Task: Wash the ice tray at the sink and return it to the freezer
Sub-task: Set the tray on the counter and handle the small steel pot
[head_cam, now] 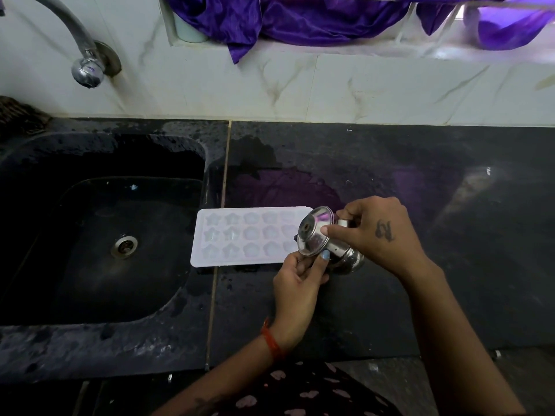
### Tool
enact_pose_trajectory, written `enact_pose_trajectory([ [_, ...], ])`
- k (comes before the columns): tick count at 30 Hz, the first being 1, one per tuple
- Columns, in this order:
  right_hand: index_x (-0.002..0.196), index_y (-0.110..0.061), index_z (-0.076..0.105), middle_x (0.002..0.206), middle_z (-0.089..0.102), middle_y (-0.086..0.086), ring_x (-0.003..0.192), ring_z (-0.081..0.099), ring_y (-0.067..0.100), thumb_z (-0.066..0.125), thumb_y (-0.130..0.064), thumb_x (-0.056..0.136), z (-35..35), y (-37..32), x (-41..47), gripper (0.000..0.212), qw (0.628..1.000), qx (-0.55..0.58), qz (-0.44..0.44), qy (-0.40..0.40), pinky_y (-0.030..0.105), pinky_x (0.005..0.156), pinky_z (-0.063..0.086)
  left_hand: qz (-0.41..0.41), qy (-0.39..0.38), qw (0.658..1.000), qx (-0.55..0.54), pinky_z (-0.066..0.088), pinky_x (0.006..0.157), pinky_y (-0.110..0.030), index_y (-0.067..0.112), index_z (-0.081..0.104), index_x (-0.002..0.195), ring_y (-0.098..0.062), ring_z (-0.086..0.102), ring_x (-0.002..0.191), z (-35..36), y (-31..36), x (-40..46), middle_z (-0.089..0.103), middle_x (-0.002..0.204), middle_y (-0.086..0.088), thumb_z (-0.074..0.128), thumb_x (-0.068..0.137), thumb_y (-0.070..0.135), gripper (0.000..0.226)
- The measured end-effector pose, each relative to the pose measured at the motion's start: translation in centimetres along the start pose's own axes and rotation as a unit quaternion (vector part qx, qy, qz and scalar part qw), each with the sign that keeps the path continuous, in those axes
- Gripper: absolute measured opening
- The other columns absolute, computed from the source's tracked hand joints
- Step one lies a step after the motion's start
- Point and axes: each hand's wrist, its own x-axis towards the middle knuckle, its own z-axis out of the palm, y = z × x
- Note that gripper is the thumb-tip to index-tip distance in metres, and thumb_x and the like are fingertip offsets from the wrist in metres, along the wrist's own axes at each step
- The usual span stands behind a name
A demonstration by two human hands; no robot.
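A white ice tray (240, 237) with star and flower shaped cells lies flat on the black counter, its left end over the sink's right rim. Above its right end I hold a small steel vessel (345, 253) tilted on its side, its round lid (313, 232) facing left over the tray. My right hand (378, 232) grips the vessel from above, with a fingertip on the lid. My left hand (297, 280) holds it from below, thumb against the lid's lower edge. The tray's right end is hidden behind the vessel.
A black stone sink (36, 331) with a steel drain (124, 246) fills the left. A chrome tap (87, 67) juts from the marble wall above it. The black counter (420, 175) has a wet patch behind the tray. Purple cloth (300, 22) hangs on the window ledge.
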Motion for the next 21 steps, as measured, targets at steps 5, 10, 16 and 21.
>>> enact_pose_trajectory([
  [5, 0.063, -0.015, 0.067, 0.060, 0.066, 0.001, 0.058, 0.061, 0.015, 0.073, -0.042, 0.074, 0.07, 0.05, -0.02, 0.030, 1.000, -0.030, -0.009, 0.000, 0.031, 0.057, 0.049, -0.023, -0.005, 1.000, -0.010, 0.057, 0.079, -0.027, 0.010, 0.061, 0.106, -0.015, 0.069, 0.097, 0.36, -0.13, -0.11, 0.073, 0.101, -0.007, 0.063, 0.088, 0.019, 0.020],
  [10, 0.060, -0.019, 0.062, 0.059, 0.065, 0.000, 0.058, 0.060, 0.016, 0.072, -0.041, 0.074, 0.09, -0.11, 0.10, 0.028, 0.999, -0.050, -0.010, -0.006, 0.029, 0.056, 0.047, -0.035, -0.006, 0.999, -0.021, 0.057, 0.077, -0.025, 0.010, 0.060, 0.109, -0.016, 0.069, 0.098, 0.54, -0.21, -0.20, 0.073, 0.102, -0.007, 0.061, 0.089, 0.019, 0.022],
  [16, 0.059, -0.019, 0.060, 0.058, 0.063, 0.001, 0.058, 0.059, 0.017, 0.070, -0.040, 0.076, 0.06, -0.44, 0.18, 0.029, 0.997, -0.077, -0.022, -0.013, 0.026, 0.053, 0.041, -0.038, -0.007, 0.999, -0.034, 0.057, 0.075, -0.024, 0.009, 0.060, 0.108, -0.016, 0.069, 0.097, 0.71, -0.29, -0.24, 0.073, 0.098, -0.008, 0.059, 0.090, 0.019, 0.021],
  [21, 0.063, -0.014, 0.064, 0.060, 0.063, 0.001, 0.058, 0.059, 0.018, 0.070, -0.039, 0.077, 0.06, -0.46, 0.15, 0.029, 0.996, -0.089, -0.029, -0.011, 0.023, 0.051, 0.037, -0.038, -0.009, 0.998, -0.045, 0.057, 0.076, -0.024, 0.005, 0.059, 0.111, -0.018, 0.068, 0.097, 0.87, -0.53, -0.22, 0.073, 0.094, -0.006, 0.059, 0.090, 0.020, 0.026],
])
